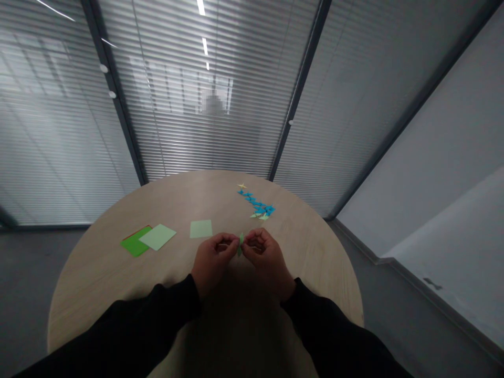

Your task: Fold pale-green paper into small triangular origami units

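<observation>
Both hands meet over the round bench (98, 273). The left hand (212, 258) and the right hand (266, 255) each pinch the small green folded paper (240, 245) between fingertips, holding it upright just above the bench top. Beyond that paper and slightly left lies a pale green square sheet (200, 229). Farther left of it, another pale green sheet (158, 236) overlaps a bright green sheet (133, 245). Beyond the paper to the right runs a row of blue folded pieces (255, 202), ending at a yellow star (241, 186).
</observation>
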`<control>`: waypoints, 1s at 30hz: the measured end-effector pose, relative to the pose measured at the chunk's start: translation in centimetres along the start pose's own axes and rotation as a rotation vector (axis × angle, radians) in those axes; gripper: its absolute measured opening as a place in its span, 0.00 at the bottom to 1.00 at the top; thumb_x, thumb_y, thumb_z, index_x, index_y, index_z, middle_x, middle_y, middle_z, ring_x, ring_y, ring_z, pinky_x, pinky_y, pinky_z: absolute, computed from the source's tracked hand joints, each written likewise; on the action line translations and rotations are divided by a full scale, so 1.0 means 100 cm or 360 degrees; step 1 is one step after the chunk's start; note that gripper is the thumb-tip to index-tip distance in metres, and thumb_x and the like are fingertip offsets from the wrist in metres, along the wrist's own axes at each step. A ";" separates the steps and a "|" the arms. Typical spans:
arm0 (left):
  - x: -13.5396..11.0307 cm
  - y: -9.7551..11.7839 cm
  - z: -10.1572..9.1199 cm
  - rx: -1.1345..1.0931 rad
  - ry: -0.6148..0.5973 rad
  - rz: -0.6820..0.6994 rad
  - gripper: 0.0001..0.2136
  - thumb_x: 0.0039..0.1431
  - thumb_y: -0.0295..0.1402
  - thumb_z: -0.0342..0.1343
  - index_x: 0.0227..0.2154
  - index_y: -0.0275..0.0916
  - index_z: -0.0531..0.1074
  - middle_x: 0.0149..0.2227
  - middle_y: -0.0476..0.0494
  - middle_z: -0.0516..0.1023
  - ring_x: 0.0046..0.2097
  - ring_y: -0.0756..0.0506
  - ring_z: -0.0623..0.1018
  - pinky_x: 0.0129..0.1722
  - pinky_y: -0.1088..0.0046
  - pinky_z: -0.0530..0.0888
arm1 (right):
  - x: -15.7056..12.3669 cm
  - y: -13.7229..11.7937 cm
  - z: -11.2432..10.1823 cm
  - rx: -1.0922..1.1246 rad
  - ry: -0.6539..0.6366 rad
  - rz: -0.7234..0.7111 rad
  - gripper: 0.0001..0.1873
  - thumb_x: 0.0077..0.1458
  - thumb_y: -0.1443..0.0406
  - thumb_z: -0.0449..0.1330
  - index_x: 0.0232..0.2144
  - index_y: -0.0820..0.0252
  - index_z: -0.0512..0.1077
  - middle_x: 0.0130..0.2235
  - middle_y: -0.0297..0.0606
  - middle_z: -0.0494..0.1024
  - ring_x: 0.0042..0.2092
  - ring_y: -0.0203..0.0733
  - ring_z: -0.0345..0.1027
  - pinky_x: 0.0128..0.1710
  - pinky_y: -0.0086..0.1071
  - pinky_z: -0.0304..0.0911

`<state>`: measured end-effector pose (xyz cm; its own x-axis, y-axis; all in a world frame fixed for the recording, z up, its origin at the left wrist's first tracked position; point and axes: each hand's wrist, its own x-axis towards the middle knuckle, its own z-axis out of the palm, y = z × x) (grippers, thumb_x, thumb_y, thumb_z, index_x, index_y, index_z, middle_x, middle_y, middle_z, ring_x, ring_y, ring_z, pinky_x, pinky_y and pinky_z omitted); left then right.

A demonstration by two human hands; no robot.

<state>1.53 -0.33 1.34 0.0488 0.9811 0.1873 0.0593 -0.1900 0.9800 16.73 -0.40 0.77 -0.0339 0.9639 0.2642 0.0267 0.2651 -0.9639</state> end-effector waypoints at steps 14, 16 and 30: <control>0.001 -0.005 -0.002 -0.0020 -0.0021 -0.0064 0.13 0.53 0.43 0.62 0.32 0.37 0.80 0.32 0.42 0.83 0.35 0.43 0.80 0.36 0.68 0.74 | -0.004 -0.005 0.002 -0.0248 -0.0009 -0.0175 0.10 0.51 0.64 0.64 0.35 0.57 0.66 0.34 0.35 0.74 0.35 0.38 0.72 0.36 0.34 0.68; 0.000 -0.006 -0.001 -0.0116 -0.0026 -0.0056 0.14 0.53 0.43 0.62 0.31 0.36 0.79 0.31 0.43 0.82 0.34 0.45 0.78 0.37 0.69 0.73 | -0.004 -0.003 0.002 -0.0193 -0.0004 -0.0147 0.10 0.51 0.64 0.64 0.35 0.57 0.66 0.33 0.34 0.74 0.34 0.37 0.71 0.35 0.32 0.68; 0.004 -0.008 0.004 -0.0432 -0.0065 -0.0124 0.13 0.49 0.41 0.65 0.31 0.36 0.75 0.30 0.47 0.79 0.32 0.48 0.77 0.36 0.71 0.72 | -0.004 -0.003 0.002 -0.0079 -0.0113 0.0010 0.10 0.51 0.63 0.65 0.34 0.58 0.67 0.32 0.33 0.74 0.32 0.36 0.70 0.31 0.30 0.66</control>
<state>1.85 0.21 0.59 0.0948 0.9890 0.1135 -0.2044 -0.0922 0.9745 16.51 -0.86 0.90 -0.1044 0.9617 0.2533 0.0763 0.2617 -0.9621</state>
